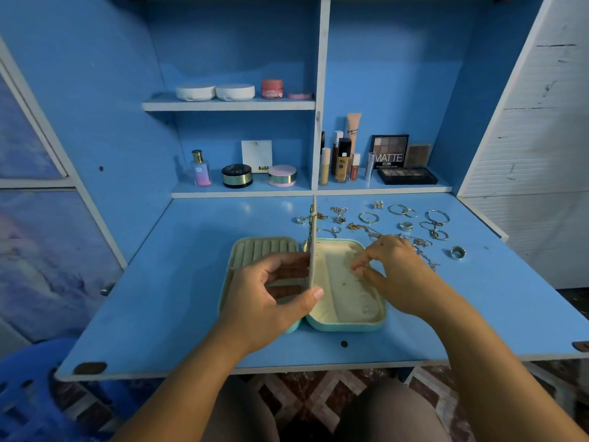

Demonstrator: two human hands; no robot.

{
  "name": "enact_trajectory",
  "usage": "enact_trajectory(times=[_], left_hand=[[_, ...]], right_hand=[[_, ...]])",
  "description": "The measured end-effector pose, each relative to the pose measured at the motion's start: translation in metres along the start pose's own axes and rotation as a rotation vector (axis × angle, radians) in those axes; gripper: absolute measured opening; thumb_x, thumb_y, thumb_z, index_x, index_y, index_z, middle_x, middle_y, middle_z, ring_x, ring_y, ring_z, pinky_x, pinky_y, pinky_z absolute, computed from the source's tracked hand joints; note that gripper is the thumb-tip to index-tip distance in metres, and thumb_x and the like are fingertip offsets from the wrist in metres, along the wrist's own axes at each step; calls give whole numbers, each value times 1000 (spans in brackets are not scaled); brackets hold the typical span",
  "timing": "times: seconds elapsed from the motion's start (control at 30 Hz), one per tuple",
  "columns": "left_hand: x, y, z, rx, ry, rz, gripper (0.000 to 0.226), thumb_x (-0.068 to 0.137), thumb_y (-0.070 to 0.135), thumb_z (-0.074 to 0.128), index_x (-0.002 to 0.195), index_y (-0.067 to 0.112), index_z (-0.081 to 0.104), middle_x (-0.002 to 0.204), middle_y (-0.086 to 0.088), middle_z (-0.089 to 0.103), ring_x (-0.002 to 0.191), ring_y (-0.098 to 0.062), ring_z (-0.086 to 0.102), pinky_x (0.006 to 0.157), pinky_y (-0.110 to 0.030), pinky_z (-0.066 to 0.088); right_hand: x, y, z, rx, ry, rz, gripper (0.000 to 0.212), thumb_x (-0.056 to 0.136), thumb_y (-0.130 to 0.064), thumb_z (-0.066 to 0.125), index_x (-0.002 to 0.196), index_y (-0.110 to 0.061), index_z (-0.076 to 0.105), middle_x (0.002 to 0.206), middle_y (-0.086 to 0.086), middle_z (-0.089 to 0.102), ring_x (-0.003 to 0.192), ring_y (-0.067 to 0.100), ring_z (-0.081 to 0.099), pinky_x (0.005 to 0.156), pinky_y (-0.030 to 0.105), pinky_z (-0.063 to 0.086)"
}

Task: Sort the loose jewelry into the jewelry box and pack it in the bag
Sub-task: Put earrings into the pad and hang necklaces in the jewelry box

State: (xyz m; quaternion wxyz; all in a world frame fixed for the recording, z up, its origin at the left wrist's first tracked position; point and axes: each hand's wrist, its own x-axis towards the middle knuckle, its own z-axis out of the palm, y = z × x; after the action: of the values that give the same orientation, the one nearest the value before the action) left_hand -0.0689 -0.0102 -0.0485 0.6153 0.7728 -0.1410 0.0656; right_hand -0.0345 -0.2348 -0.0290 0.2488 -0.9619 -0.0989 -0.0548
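Centre-bottom of frame: left hand (271, 291) pinches the divider flap (314, 250) upright, thumb one side, fingers the other. Jewelry box (347, 325) lies open on the desk (159, 298), mid-frame. Right hand (392, 272) is over the box's right tray w/ fingertips drawn together; can't tell if they hold a piece. Further back, upper right: loose chains (424, 250), ring (458, 252), bangles (398, 209). Probably all light. Chains limp, tangle-prone, so lift by one end. Rings slick, so pinch across band. No bag in view.

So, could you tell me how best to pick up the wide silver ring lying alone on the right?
Pinch the wide silver ring across its band from above, a fingertip on each outer side: it seems to lie flat, hole upward.
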Motion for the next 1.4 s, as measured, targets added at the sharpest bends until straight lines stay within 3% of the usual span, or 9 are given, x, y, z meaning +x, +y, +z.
enact_trajectory(times=[0.17, 0.3, 0.77, 1.1, 1.17, 1.23, 1.3, 1.37, 1.4], left_hand=[[0, 0, -1, -11, -1, 2, 39, 62, 42, 79, 99, 41, 70, 102, 10, 74, 97, -12, 70, 87, -41, 58], [0, 1, 0, -20, -7, 12, 40, 61, 42, 79, 99, 47, 68, 101, 11, 74, 96, -11, 71, 86, -39, 58], [-1, 2, -2, -24, -20, 29, 39, 64, 40, 78, 101, 45, 68, 103, 11, 73, 98, -10, 70, 84, -32, 58], [-2, 2, -1, -26, -11, 24, 42, 65, 38, 79, 105, 29, 69, 103, 8, 74, 98, -12, 71, 86, -35, 58], [-3, 1, -1, -30, -13, 20, 44, 65, 38, 79, 107, 29, 69, 103, 8, 74, 98, -13, 71, 86, -35, 58], [-3, 0, -2, -40, -14, 16, 45, 65, 39, 79, 108, 28, 69, 103, 7, 74, 99, -15, 71, 86, -35, 58], [-2, -1, -1, -44, -20, 13, 47, 65, 39, 79, 109, 27, 69, 103, 6, 74, 99, -15, 71, 86, -35, 58], [-2, -1, -2, -42, -28, 13, 48, 64, 39, 79, 109, 27, 69, 103, 7, 74, 99, -14, 71, 86, -33, 58], [-2, -1, -2, -40, -31, 14, 47, 65, 39, 79, 109, 27, 69, 103, 7, 74, 99, -13, 70, 86, -32, 58]], right_hand=[[-1, -6, -2, -115, -128, -69, 13, 90, -30, 60, 100, -29, 68, 109, -6, 48, 109, 16, 38, 100, 41, 35], [1, -10, 4, -159, -120, -101, 16, 91, -30, 58, 103, -26, 68, 113, -4, 48, 112, 17, 39, 99, 37, 37], [5, -21, 4, -266, -142, -80, 22, 91, -30, 53, 97, -16, 68, 105, 2, 51, 102, 19, 46, 91, 35, 45], [11, -22, 7, -321, -151, -54, 20, 87, -30, 55, 91, -14, 66, 101, 3, 51, 96, 19, 49, 88, 36, 47], [7, -22, 15, -147, 6, -97, 12, 85, -25, 60, 83, -14, 65, 96, 2, 53, 90, 16, 53, 82, 30, 47], [-2, -28, 20, 231, 155, -73, 9, 82, -17, 65, 74, -18, 61, 85, -2, 57, 74, 5, 55, 69, 18, 45], [-12, -37, 23, 577, 183, -12, 11, 85, -14, 65, 76, -18, 61, 73, 1, 62, 63, 6, 57, 62, 21, 46], [-19, -48, 25, 813, 159, -5, 9, 89, -9, 61, 81, -13, 62, 70, 7, 67, 66, 10, 65, 67, 29, 51], [-21, -52, 26, 880, 152, -18, 9, 89, -6, 60, 82, -11, 62, 69, 6, 68, 67, 9, 67, 67, 28, 53]])
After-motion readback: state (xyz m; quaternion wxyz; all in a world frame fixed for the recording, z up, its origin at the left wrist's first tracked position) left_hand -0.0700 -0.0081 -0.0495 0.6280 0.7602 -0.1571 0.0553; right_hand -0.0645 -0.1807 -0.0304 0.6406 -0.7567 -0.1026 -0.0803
